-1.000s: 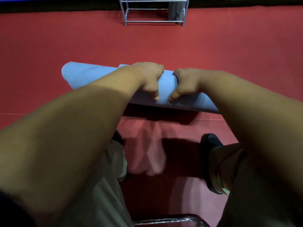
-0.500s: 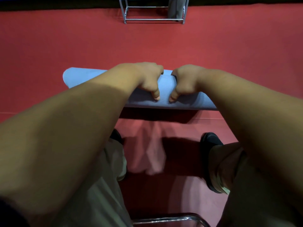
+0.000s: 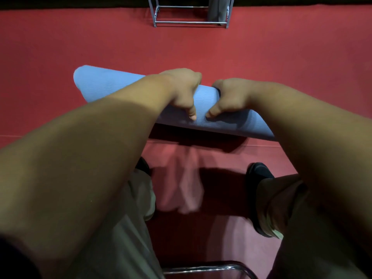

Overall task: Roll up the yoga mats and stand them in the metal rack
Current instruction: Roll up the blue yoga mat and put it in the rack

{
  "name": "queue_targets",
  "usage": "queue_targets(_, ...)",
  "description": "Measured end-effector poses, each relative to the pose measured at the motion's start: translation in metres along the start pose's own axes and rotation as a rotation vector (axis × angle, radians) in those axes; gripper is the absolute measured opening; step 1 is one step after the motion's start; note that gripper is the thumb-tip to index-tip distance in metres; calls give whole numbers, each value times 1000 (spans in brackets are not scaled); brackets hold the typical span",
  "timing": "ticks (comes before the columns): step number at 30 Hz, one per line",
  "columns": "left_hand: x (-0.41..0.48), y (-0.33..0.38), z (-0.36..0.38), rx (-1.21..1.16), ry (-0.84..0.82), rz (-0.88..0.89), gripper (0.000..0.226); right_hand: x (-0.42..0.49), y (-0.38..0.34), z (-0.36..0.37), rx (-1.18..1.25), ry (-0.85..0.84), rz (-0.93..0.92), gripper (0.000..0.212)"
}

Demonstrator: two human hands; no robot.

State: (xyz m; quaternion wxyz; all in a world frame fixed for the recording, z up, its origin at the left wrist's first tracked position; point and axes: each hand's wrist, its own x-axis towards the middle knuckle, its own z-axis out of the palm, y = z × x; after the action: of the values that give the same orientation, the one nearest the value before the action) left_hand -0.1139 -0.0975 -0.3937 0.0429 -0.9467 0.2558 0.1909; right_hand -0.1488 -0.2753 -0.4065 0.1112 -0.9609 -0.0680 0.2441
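The light blue ribbed foam yoga mat [image 3: 112,85], rolled into a tube, is gripped near its middle by the left hand [image 3: 181,89] and the right hand [image 3: 229,95], fingers curled over it and thumbs pressing the near side, I think so the roll cannot spring open. It is held crosswise over the red carpeted floor [image 3: 281,57], well apart from the silver metal rack [image 3: 191,22]; no writing can be read.

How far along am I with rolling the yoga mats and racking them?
Done: the light blue ribbed foam mat looks fully rolled. In hand: the left hand and right hand grip its middle, over the red floor. Left: stand it in the silver metal rack ahead, where something grey, possibly another mat, already stands.
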Motion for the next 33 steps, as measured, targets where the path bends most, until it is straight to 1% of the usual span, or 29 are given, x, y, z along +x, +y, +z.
queue_targets(3, -1, -3, 1, -32, -28, -27, 86, 3, -3, 5, -105, 18, -21, 101)
queue_targets(5, -1, -3, 1, -61, -57, -40, 88, 4, -5, 7, -136, 25, -12, 106)
queue_targets(8, -1, -1, 3, -81, -83, -38, 93, 5, -4, 5, -101, 8, -6, 101)
queue_targets(13, 4, 3, 6, -66, -73, -26, 103, 4, 0, 5, -81, 9, 15, 85)
queue_targets(15, 4, 5, 7, 15, -63, -11, 113, 4, 1, 5, -72, 11, 26, 75)
queue_targets(17, 2, 9, 7, 119, -51, -6, 119, 4, 1, 3, -61, -1, 38, 71)
queue_targets(19, 1, 13, 7, 149, -34, -5, 116, 3, 0, 3, -49, -18, 46, 70)
queue_targets(22, 3, 14, 5, 89, -15, -5, 99, 2, 1, 5, -35, -38, 50, 77)
queue_targets(25, 4, 10, 4, 40, -42, 0, 86, 3, 1, 8, -17, -51, 50, 96)
queue_targets(27, 3, 10, 3, 25, -77, -9, 82, 3, 1, 8, -19, -72, 38, 111)
queue_targets(29, 2, 10, 1, -1, -107, -18, 80, 2, 0, 7, -34, -94, 25, 121)
queue_targets(31, 0, 11, 0, -22, -129, -28, 83, 0, -2, 5, -48, -96, 23, 116)
queue_targets(33, 0, 13, 1, -29, -147, -34, 87, 0, -3, 4, -51, -85, 26, 104)
